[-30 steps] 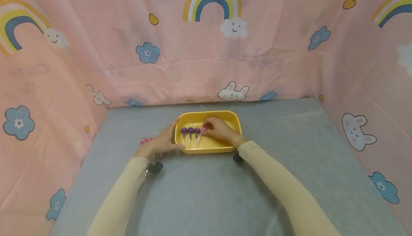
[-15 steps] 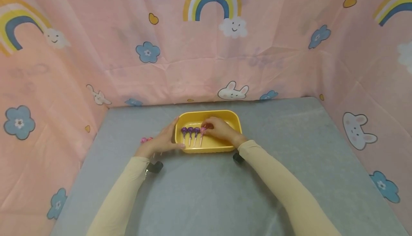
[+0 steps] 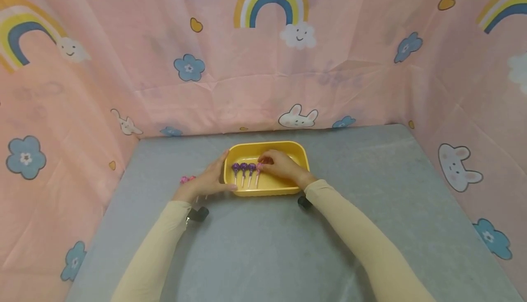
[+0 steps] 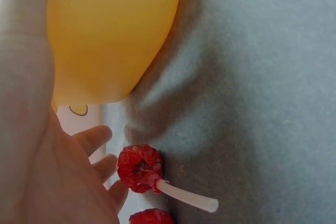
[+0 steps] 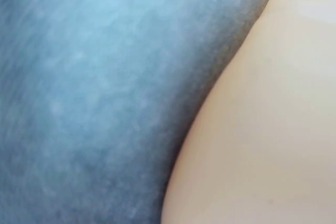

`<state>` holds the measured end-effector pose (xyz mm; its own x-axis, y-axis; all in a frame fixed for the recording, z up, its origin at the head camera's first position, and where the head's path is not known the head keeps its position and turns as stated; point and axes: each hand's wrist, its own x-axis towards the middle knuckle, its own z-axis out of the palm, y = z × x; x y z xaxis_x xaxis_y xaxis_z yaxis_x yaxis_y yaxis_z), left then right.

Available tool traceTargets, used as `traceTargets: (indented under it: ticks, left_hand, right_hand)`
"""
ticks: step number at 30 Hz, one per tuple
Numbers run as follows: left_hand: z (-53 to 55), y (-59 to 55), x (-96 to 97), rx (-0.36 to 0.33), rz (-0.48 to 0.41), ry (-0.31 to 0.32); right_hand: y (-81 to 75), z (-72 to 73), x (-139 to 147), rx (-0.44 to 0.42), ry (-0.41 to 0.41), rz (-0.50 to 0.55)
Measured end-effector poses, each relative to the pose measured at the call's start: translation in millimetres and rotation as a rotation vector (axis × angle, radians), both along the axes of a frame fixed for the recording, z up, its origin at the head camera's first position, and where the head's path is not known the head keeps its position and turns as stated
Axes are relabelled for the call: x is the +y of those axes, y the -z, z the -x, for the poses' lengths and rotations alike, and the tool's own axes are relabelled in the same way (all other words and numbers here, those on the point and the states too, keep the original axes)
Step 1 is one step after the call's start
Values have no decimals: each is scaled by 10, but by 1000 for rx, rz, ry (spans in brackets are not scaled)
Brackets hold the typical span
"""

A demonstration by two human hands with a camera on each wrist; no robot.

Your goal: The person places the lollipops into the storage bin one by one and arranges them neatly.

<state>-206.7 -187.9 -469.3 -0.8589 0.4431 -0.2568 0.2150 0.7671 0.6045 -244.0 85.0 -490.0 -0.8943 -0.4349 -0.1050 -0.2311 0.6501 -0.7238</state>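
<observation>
While left hand lies spread against yellow tray, right hand pinches pink lollipop near its top. Probably light, hard, slick-wrapped; stick also grippable.

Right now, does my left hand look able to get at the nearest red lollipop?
Likely yes: the left hand is at the yellow tray, but the left wrist view shows the red lollipop close by that hand's fingers, nothing visible between.
</observation>
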Motion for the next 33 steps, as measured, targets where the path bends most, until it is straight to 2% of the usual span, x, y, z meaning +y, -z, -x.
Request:
traceTargets:
  ticks: [10, 33]
  left_hand:
    - [-26, -17, 14, -12, 2, -9]
    - [-33, -28, 13, -18, 6, -18]
  right_hand:
    - [33, 17, -3, 31, -4, -5]
    - [16, 4, -3, 37, -4, -12]
